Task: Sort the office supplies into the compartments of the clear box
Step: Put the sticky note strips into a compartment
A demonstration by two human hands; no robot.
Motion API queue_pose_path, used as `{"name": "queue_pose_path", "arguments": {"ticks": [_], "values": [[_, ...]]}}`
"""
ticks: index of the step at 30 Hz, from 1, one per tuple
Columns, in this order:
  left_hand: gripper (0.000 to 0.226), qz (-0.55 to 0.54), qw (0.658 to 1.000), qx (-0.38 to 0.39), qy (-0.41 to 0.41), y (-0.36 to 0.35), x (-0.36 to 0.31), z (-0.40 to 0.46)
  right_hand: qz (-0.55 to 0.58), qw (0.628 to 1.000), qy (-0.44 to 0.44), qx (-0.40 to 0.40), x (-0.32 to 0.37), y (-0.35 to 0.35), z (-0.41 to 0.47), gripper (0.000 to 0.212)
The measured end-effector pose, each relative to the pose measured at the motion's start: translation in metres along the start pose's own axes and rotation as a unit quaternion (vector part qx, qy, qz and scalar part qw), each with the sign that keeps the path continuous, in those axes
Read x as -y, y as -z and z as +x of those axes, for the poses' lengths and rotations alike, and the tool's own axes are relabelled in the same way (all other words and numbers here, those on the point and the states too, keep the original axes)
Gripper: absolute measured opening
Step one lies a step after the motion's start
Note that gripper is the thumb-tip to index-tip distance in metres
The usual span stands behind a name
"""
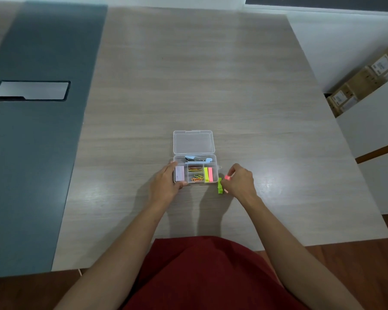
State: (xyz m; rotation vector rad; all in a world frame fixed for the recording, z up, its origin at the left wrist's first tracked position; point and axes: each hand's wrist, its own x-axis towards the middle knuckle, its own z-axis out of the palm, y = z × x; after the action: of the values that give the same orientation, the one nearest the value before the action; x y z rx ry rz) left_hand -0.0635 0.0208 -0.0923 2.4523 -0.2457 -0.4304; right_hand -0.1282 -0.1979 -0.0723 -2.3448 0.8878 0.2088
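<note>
The small pink sticky-flag pad (227, 177), probably light and flimsy and best pinched by its edges, sits pinched in the right hand (240, 180) just beside the open clear plastic compartment box (195, 168), whose left end the left hand (166, 182) grips.

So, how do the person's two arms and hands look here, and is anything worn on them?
Both forearms are bare up to the frame's lower edge: no sleeves show. The left hand and the right hand carry no gloves; no watch, bracelet or ring is visible. The only clothing in view is a dark red garment over the body.
</note>
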Motion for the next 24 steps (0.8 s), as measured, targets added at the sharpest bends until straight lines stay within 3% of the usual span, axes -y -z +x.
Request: {"name": "queue_pose_path", "arguments": {"ticks": [3, 6, 13, 19, 24], "values": [[0.075, -0.002, 1.000, 0.001, 0.001, 0.000, 0.000, 0.000, -0.042, 0.998, -0.002, 0.041, 0.003, -0.004, 0.004, 0.033], [0.074, -0.007, 1.000, -0.002, 0.003, 0.000, 0.000, -0.001, -0.037, 0.999, -0.022, 0.020, 0.001, -0.008, 0.006, 0.018], [0.074, -0.010, 1.000, -0.004, 0.005, -0.001, 0.000, 0.000, -0.043, 0.998, -0.049, 0.009, -0.010, -0.003, 0.007, 0.017], [0.075, -0.003, 1.000, 0.000, 0.008, -0.002, 0.000, 0.000, 0.033, 0.999, -0.013, -0.021, 0.002, 0.004, 0.009, 0.015], [0.075, -0.007, 1.000, -0.003, 0.005, -0.001, 0.000, -0.001, 0.057, 0.995, 0.078, -0.003, 0.039, 0.009, 0.007, 0.019]]}}
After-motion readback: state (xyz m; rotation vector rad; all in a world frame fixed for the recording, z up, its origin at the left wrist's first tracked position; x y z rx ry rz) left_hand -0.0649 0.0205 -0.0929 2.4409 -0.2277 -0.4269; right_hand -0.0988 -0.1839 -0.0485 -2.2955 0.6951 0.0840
